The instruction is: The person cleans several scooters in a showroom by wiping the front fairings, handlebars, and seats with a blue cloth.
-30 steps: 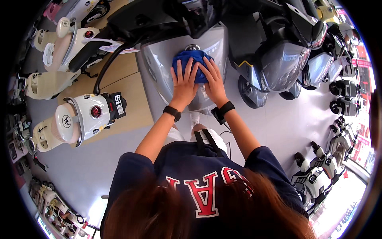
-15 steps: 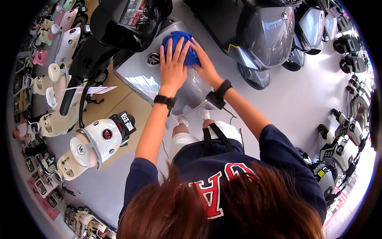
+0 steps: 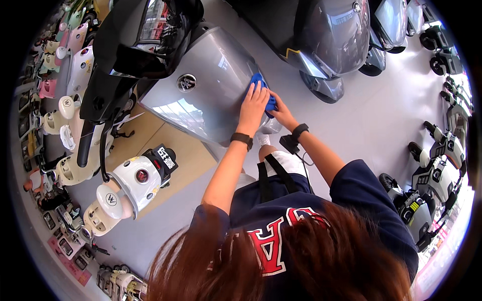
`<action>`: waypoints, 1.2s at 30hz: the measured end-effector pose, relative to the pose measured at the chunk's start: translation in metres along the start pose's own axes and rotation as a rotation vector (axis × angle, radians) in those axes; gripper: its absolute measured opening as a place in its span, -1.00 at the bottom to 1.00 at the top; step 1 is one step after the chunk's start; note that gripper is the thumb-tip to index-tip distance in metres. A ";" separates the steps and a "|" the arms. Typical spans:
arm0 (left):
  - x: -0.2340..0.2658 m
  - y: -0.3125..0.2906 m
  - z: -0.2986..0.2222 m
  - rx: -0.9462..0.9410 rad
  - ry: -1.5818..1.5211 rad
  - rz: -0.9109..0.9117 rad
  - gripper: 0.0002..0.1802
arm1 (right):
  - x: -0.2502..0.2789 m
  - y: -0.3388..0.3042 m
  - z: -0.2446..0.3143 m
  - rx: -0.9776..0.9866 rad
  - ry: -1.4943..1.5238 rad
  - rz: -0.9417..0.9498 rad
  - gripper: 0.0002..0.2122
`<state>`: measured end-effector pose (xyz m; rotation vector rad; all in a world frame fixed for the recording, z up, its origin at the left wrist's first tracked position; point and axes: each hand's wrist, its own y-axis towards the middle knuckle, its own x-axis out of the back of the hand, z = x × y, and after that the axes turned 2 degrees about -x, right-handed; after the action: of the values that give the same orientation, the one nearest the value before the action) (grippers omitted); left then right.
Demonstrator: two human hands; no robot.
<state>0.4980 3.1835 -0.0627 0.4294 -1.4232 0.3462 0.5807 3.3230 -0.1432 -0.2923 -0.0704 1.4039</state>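
Note:
A blue cloth lies against the right side of a grey scooter's front panel. My left hand is spread flat over the cloth, pressing it on the panel. My right hand grips the cloth's lower right edge, partly behind the left hand. Both wrists carry dark bands. The cloth is mostly hidden under my fingers.
A black windscreen and handlebar rise above the grey panel. A white scooter stands at the left on a tan floor patch. Dark grey scooters are parked ahead, and more stand in a row along the right. Pale floor lies between.
Both hands and the blue cloth have slid from the upper middle of the grey panel to its right edge, and the view has turned left.

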 end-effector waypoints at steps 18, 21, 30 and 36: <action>0.011 -0.192 0.025 0.123 -0.427 -0.095 -0.54 | -0.135 -0.065 0.010 0.056 -0.870 0.148 -0.57; 0.011 -0.276 0.028 0.378 -0.513 -0.099 -0.58 | -0.192 -0.066 0.004 0.109 -0.868 0.371 -0.59; 0.059 -0.586 0.020 0.979 -0.847 -0.208 -0.54 | -0.452 -0.136 -0.019 0.231 -0.926 1.174 -0.60; 0.112 -0.688 0.032 1.172 -0.788 -0.302 -0.44 | -0.575 -0.184 0.017 0.300 -0.922 1.345 -0.64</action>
<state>0.8117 2.5626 -0.0030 1.8709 -1.7446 0.8082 0.6557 2.7382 -0.0111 0.7401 -0.4789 2.7452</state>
